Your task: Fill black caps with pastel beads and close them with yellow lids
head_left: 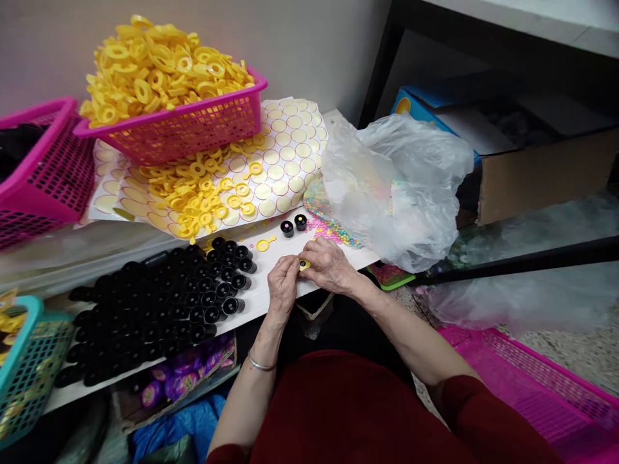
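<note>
Close to the white table's front edge, my left hand (pixel 283 283) and my right hand (pixel 329 265) meet with their fingers pinched together. Between the fingertips shows a small yellow ring (pixel 304 265) with a black centre; both hands grip it, and the fingers cover part of it. Just beyond stand two short black caps (pixel 287 228), one with a pink bead in it, the other a yellow one. A loose yellow ring with a tab (pixel 263 245) lies beyond my left hand. Many upright black cups (pixel 223 290) crowd the table to the left.
A pink basket (pixel 193 122) heaped with yellow rings stands on sticker sheets (pixel 285 154). Small coloured beads (pixel 333 231) lie by a clear plastic bag (pixel 401 187). A teal basket (pixel 48 361) is at left, a pink crate (pixel 532 386) low at right, an open cardboard box (pixel 546 180) behind.
</note>
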### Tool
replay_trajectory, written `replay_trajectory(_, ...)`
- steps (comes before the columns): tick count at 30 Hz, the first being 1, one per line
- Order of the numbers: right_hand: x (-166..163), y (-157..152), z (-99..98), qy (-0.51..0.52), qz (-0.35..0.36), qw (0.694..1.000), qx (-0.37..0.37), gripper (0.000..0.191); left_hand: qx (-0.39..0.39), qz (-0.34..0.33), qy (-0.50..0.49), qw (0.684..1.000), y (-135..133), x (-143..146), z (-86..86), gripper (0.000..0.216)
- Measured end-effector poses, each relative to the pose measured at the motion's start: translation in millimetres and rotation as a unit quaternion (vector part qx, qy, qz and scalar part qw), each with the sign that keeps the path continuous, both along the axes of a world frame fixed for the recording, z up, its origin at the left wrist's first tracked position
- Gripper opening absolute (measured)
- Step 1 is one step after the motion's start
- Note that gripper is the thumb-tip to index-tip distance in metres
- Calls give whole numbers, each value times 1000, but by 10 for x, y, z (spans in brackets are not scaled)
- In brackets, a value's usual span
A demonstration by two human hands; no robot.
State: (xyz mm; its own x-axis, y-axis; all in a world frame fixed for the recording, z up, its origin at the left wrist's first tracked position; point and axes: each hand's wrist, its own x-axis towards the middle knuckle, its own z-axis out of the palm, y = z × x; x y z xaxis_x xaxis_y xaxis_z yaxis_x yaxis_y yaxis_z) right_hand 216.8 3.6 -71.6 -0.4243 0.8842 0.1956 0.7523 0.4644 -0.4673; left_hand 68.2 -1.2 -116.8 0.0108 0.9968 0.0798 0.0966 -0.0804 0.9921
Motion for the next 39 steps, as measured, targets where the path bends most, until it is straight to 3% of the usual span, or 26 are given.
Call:
replay_trajectory(9, -5, 60, -48, 39, -11, 999, -34, 17, -53, 8, -24, 998, 26, 36, 1, 21)
replay_trajectory(15, -9, 67, -199, 84, -19, 996, -29, 17, -37, 33, 5, 999, 30, 85, 33, 18)
replay_trajectory(19, -19, -47, -259, 162, -56, 985, 11, 37, -23, 47, 16, 999, 27, 98, 1, 24)
replay_trajectory(22, -39, -209, -292, 309, -185, 933, 18, 43, -16, 37, 9, 999, 34, 89, -29, 30)
replay_trajectory(25, -73, -332, -333, 462, -288, 834, -89, 37, -9, 22, 9, 1000, 39, 58, -41, 36)
replay_trajectory(28, -110, -330, -368, 575, -301, 733, -204, 39, -28, 14, 15, 999, 46, 33, -48, 45)
replay_trajectory(30, -123, -279, -372, 626, -282, 684, -246, 37, -39, -1, 25, 999, 54, 32, -57, 53)
replay_trajectory(32, -120, -236, -350, 643, -264, 669, -263, 32, -27, -27, 39, 999, 55, 39, -61, 51)
replay_trajectory(35, -72, -255, -270, 643, -246, 682, -247, 28, 26, -62, 52, 996, 24, 45, -22, 37)
replay_trajectory(39, 94, -423, -131, 673, -143, 683, -246, 26, 126, -90, 48, 987, -119, 33, 161, 32)
